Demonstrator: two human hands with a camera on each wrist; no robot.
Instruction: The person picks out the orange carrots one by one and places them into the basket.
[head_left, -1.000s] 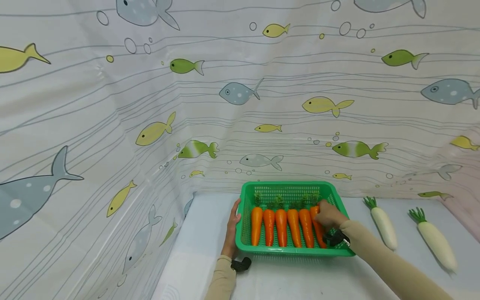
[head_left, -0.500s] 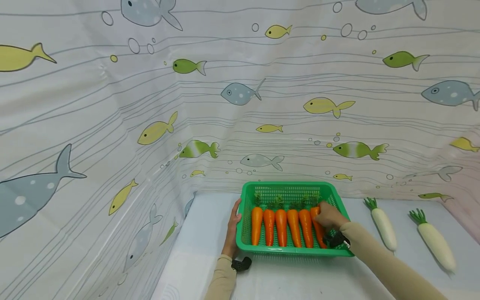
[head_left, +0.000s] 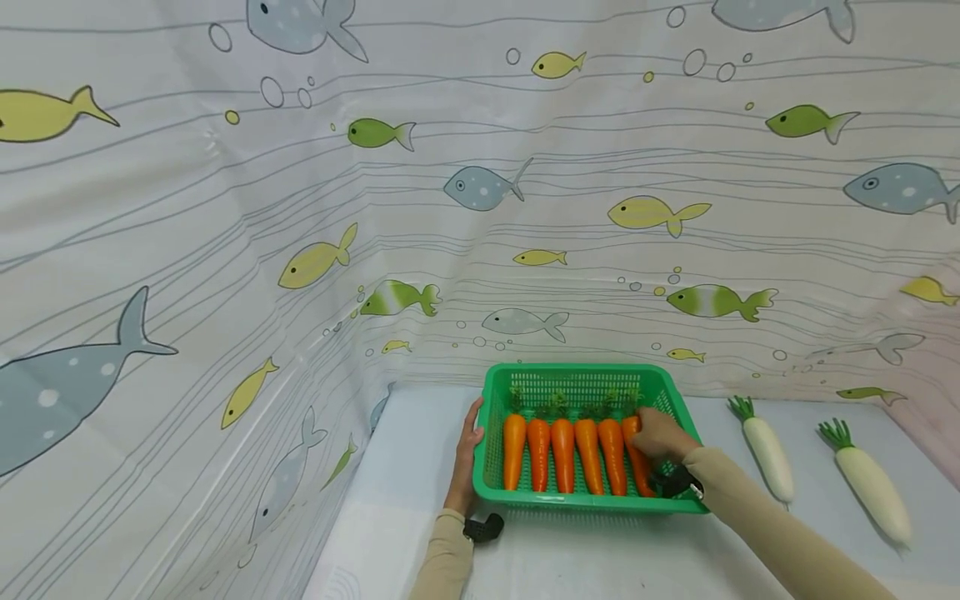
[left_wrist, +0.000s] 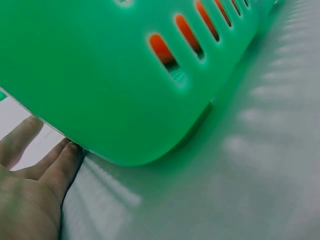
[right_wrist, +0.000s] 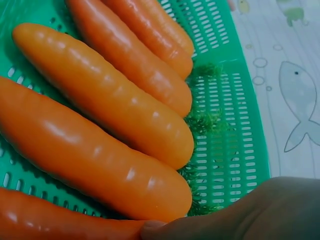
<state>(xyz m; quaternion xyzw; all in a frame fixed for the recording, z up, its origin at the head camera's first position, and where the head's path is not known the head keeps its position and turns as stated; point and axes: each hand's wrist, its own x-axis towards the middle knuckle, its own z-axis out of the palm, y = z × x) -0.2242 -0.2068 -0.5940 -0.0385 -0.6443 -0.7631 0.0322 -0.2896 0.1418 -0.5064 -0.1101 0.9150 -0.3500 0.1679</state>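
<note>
A green plastic basket (head_left: 576,367) holds several orange carrots side by side, their leafy tops toward the far wall. At its left side, my left hand (head_left: 467,450) rests against the outer wall. The left wrist view shows this hand's fingers (left_wrist: 62,167) extended and touching the basket wall (left_wrist: 100,95). My right hand (head_left: 663,436) is inside the basket and grips the rightmost carrot (head_left: 642,475) near its top. In the right wrist view the thumb (right_wrist: 240,215) lies on that carrot (right_wrist: 65,225); the other fingers are hidden.
Two white radishes with green stems lie right of the basket, a nearer-in one (head_left: 768,458) and one farther right (head_left: 873,492). The white table (head_left: 577,558) meets fish-patterned sheeting (head_left: 585,283) at the back and left.
</note>
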